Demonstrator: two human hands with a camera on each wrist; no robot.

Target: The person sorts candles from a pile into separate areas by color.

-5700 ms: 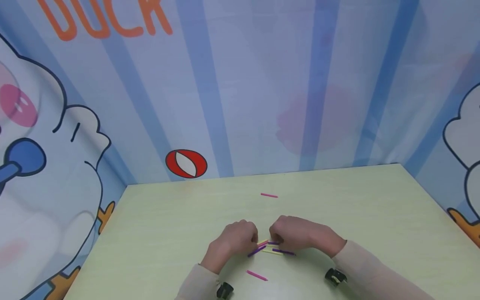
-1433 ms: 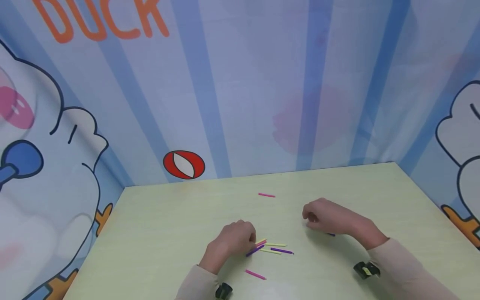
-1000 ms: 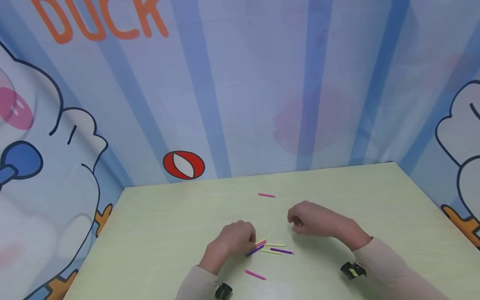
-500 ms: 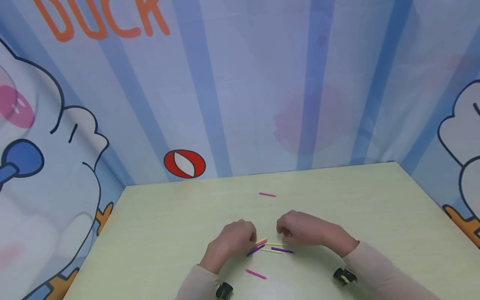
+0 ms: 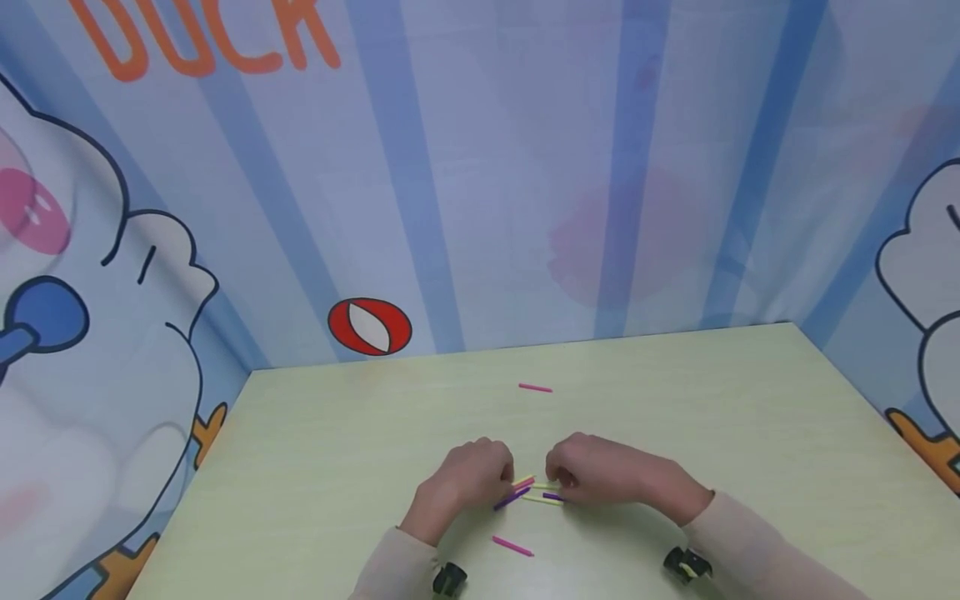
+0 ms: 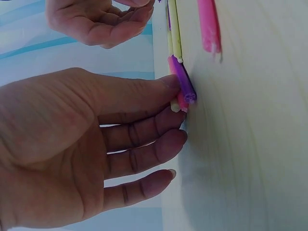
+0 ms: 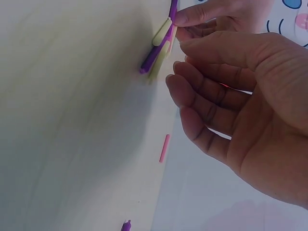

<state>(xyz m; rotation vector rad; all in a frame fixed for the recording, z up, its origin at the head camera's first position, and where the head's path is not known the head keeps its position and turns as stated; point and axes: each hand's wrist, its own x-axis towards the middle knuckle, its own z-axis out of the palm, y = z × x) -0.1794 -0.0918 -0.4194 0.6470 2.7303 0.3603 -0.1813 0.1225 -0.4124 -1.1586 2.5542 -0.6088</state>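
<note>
My left hand (image 5: 476, 475) pinches the near ends of a purple candle (image 6: 184, 83), a pink candle (image 6: 182, 102) and a yellow one behind them, low over the table. The thumb lies on the purple candle, and the other fingers are bent behind. Beyond these, a second purple candle (image 7: 148, 60) and two yellow candles (image 7: 160, 32) lie together in a loose pile. My right hand (image 5: 600, 471) hovers right beside that pile. Its fingers are loosely curved, thumb and forefinger apart, with nothing between them. In the head view it covers part of the second purple candle.
A pink candle (image 5: 513, 547) lies on the pale table (image 5: 337, 467) nearer to me, and another pink candle (image 5: 536, 387) lies farther back. A separate purple candle (image 7: 126, 225) shows at the bottom of the right wrist view. A printed cloth wall (image 5: 510, 167) stands behind the table.
A purple candle has been taken from the pile and lies off to the right. My right hand has since come back left to the pile. The left hand has stayed in place.
</note>
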